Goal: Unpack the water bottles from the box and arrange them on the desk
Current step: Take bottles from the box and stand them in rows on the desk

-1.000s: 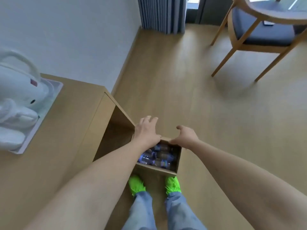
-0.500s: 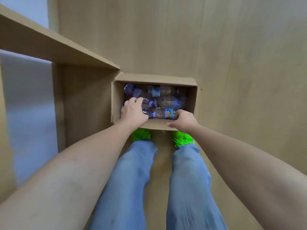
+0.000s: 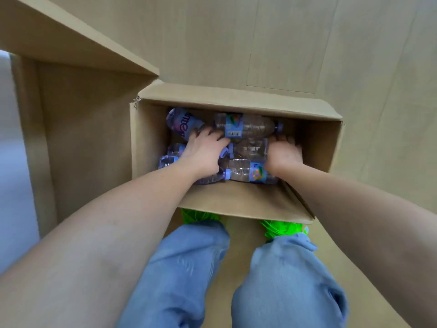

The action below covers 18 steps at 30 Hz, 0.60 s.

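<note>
step: first grab, nothing unpacked yet | water bottles (image 3: 246, 125) lying loose in the box (image 3: 236, 95) on the floor beside the desk (image 3: 78, 49) | left hand (image 3: 203, 152) and right hand (image 3: 283, 153) down among them, grip state can't tell | next: probably close on one each, lift out

The box (image 3: 236, 204) stands on the floor (image 3: 260, 43) just right of the desk (image 3: 71, 43), before the person's feet. Bottles (image 3: 246, 125) lie inside it, with both hands among them.
</note>
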Available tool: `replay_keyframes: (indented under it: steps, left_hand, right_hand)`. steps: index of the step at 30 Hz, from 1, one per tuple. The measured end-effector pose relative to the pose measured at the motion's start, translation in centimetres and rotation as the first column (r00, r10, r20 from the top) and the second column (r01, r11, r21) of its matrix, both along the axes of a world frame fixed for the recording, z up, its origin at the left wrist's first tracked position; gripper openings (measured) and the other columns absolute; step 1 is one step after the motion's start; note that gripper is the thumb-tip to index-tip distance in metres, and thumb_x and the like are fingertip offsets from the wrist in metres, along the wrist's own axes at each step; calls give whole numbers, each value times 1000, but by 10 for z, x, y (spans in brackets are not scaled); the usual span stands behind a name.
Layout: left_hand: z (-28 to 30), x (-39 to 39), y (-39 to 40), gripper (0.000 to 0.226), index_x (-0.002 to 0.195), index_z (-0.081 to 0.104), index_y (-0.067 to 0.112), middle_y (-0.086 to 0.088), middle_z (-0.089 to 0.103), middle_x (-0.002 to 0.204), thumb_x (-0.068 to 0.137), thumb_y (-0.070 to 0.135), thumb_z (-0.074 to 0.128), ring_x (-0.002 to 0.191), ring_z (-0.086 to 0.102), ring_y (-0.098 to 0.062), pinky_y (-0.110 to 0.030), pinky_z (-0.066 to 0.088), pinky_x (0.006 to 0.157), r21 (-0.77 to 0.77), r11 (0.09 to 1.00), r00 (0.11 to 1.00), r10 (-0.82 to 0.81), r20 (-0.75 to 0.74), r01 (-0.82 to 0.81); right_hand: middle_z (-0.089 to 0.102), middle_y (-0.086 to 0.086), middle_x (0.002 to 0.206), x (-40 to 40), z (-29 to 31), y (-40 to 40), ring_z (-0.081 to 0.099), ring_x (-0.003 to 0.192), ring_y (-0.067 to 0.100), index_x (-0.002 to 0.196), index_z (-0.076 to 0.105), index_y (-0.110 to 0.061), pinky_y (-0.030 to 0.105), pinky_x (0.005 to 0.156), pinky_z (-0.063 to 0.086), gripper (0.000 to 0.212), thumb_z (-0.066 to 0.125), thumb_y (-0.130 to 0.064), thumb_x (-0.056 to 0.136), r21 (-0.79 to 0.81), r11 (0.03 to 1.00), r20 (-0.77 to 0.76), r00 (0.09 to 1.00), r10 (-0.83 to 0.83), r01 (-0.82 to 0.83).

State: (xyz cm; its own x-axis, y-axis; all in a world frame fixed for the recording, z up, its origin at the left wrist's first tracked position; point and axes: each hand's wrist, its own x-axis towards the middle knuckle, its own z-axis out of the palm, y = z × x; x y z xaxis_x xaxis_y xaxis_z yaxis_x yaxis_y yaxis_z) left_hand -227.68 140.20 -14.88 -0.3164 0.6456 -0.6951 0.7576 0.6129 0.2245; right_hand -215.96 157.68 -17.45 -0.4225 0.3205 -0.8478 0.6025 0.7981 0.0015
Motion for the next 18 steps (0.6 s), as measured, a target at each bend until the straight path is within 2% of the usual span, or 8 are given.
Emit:
replay_keyframes:
  steps: [5, 8, 10, 13, 15, 18]
  left_hand:
    - [-25, 0, 5, 58, 128, 55, 22, -3, 44, 136, 72, 19, 72, 135, 27, -29, -66, 16, 109, -62, 992, 989, -114, -98, 109]
    - [-25, 0, 1, 54, 126, 55, 21, -4, 42, 137, 75, 12, 70, 136, 24, -29, -70, 15, 108, -63, 991, 987, -122, -106, 115]
    - [-14, 1, 2, 55, 128, 53, 21, -3, 42, 138, 76, 13, 71, 136, 26, -28, -71, 19, 107, -57, 995, 992, -81, -97, 76]
    - [10, -4, 5, 55, 129, 51, 20, -1, 45, 136, 78, 12, 70, 130, 32, -26, -66, 33, 102, -7, 999, 996, 36, -76, -37]
    - [23, -11, 4, 53, 129, 51, 21, 0, 46, 135, 79, 7, 66, 127, 35, -26, -58, 39, 98, 20, 997, 995, 82, -62, -81]
    - [25, -20, -3, 50, 129, 52, 25, 2, 47, 135, 83, 9, 62, 126, 36, -26, -52, 42, 94, 52, 993, 992, 110, -58, -107]
  right_hand:
    - [52, 16, 133, 5, -24, -2, 45, 125, 36, 145, 26, -8, 57, 106, 29, 77, 64, -12, 78, 25, 998, -32, 998, 56, -55]
    - [55, 19, 130, 4, -21, 4, 50, 120, 39, 149, 20, -10, 53, 100, 39, 85, 67, -13, 79, 34, 990, -73, 988, 138, -136]
    - [57, 20, 127, 4, -11, 11, 50, 117, 40, 149, 19, -12, 48, 92, 46, 88, 70, -17, 78, 35, 985, -96, 980, 174, -171]
    - [62, 18, 116, 1, 4, 14, 55, 109, 40, 147, 22, -11, 42, 83, 51, 81, 68, -20, 81, 36, 982, -125, 974, 187, -184]
    - [62, 16, 114, -3, 11, 15, 56, 106, 38, 145, 29, -12, 40, 81, 51, 75, 68, -23, 81, 5, 981, -115, 975, 191, -192]
    - [57, 14, 123, -11, 8, 17, 54, 111, 34, 129, 54, -15, 40, 85, 48, 53, 69, -29, 80, -48, 978, -35, 979, 203, -204]
